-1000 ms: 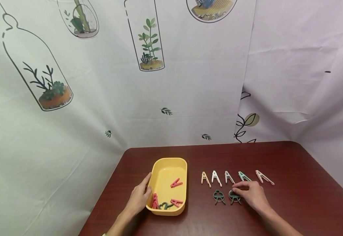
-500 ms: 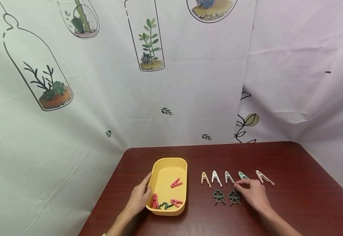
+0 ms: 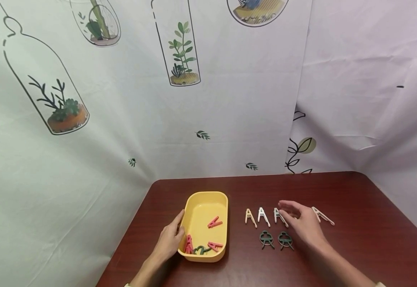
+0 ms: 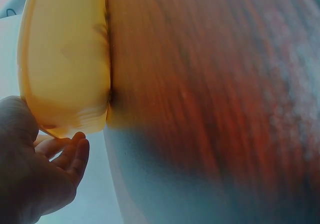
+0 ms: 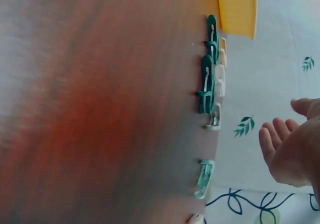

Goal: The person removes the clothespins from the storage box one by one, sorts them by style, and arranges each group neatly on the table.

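Left hand (image 3: pixel 170 239): holding the tray (image 3: pixel 205 196) at its left wall, thumb at the rim, fingers along the outside. Right hand (image 3: pixel 303 223): raised over the table (image 3: pixel 246 271), fingers loosely extended, thumb apart from them, nothing in its grasp. The two hands are well apart.

The yellow tray sits on the left part of the table. Contents: one pink peg (image 3: pixel 214 223) lying right of the tray's middle; a second pink peg (image 3: pixel 215 246) towards the near right corner; further pink (image 3: pixel 188 244) in the near left corner, number of pieces uncertain; a green clip (image 3: pixel 201 250) along the near wall, between the two near corners.

Right of the tray, a far row runs left to right: yellow peg (image 3: pixel 249 217), white peg (image 3: pixel 263 216), grey peg (image 3: pixel 279 217), mint peg (image 5: pixel 205 179), pale pink peg (image 3: pixel 322 215). The mint peg is hidden by the right hand in the head view but shows in the right wrist view. In a nearer row, two items lie side by side, apart: the left clip (image 3: pixel 266 239) and the right clip (image 3: pixel 285 240), both dark green. A printed cloth (image 3: pixel 230 119) hangs on the far side.
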`<state>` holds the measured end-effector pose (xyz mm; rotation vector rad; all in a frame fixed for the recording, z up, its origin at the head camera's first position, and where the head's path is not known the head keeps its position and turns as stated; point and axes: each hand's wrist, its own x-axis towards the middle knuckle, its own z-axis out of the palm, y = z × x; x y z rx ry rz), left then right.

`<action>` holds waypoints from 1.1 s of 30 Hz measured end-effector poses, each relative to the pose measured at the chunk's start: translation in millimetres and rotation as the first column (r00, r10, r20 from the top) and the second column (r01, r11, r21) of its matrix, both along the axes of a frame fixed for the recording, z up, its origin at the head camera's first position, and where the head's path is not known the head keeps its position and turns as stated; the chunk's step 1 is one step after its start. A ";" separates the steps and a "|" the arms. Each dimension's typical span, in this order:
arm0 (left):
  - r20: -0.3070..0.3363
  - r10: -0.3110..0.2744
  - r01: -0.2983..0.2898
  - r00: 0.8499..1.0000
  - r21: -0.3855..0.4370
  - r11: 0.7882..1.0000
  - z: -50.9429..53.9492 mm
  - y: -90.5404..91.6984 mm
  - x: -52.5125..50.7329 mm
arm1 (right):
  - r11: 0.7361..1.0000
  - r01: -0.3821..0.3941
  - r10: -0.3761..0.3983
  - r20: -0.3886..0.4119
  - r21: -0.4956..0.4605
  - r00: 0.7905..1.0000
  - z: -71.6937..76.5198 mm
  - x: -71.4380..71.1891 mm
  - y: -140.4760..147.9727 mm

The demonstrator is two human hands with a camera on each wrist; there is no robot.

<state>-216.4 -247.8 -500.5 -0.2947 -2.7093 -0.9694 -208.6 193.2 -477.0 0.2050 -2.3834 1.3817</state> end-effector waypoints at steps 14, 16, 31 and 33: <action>0.008 0.003 -0.003 1.000 0.009 1.000 -0.4 -0.2 0.2 | 0.934 -0.322 0.317 -0.057 -0.152 0.947 11.6 -28.5 -38.3; 0.010 0.000 0.000 1.000 0.017 1.000 -0.8 -0.1 -0.1 | 0.907 -0.377 0.371 -0.069 -0.190 0.926 12.6 -35.3 -46.6; 0.017 0.019 -0.020 1.000 0.022 1.000 -1.0 3.0 0.1 | 0.721 -0.568 0.619 0.000 -0.397 0.785 14.8 -68.6 -112.7; 0.016 0.020 -0.020 1.000 0.025 0.999 -1.5 3.4 0.2 | 0.671 -0.590 0.660 0.001 -0.449 0.751 14.6 -72.7 -121.8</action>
